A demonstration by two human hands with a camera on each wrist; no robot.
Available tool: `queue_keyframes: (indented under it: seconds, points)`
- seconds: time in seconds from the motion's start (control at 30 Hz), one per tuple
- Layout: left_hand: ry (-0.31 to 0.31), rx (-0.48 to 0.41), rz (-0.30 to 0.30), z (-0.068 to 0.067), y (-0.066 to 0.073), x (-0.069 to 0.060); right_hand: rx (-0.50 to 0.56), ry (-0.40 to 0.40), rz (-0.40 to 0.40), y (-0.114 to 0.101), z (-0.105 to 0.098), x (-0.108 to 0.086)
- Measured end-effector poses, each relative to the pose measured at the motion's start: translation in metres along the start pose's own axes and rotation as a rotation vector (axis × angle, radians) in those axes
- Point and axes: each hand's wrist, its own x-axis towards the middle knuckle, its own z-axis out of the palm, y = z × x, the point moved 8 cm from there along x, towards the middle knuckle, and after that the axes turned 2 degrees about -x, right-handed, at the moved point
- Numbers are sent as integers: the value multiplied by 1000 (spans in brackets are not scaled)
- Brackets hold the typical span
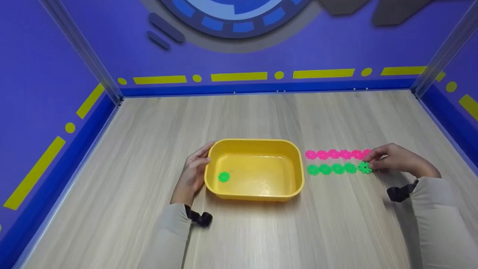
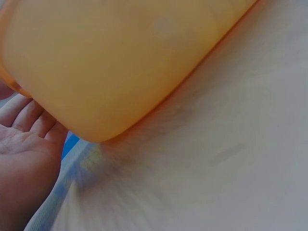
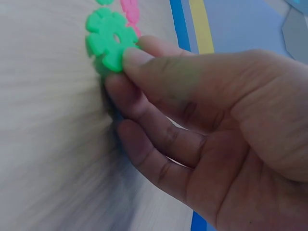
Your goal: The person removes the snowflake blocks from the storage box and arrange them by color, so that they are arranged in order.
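Note:
A yellow plastic tub (image 1: 255, 195) sits on the table, and one green flower-shaped disc (image 1: 223, 176) lies inside it at the left. My left hand (image 1: 193, 173) holds the tub by its left side, thumb at the rim; in the left wrist view, fingers (image 2: 31, 118) lie along the outer wall. Right of the tub run a row of several pink flower-shaped discs (image 1: 333, 154) and, nearer me, a row of several green ones (image 1: 338, 169). At the right end of the green row, my right hand (image 1: 401, 160) pinches a notched green disc (image 3: 109, 37) between thumb and fingers, slightly tilted.
The wood-grain table (image 1: 246, 239) is bounded by a blue-purple back wall (image 1: 254, 61) and side walls (image 1: 41, 93) with yellow markings. Dark wrist cameras (image 1: 201, 218) are strapped at both sleeves.

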Motion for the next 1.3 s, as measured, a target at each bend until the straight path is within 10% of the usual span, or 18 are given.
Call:
queue_keyframes:
  seconds: [1.3]
  points:
    - [11,16,-7,0,0,0,-82,89,-72,-40,-8,1]
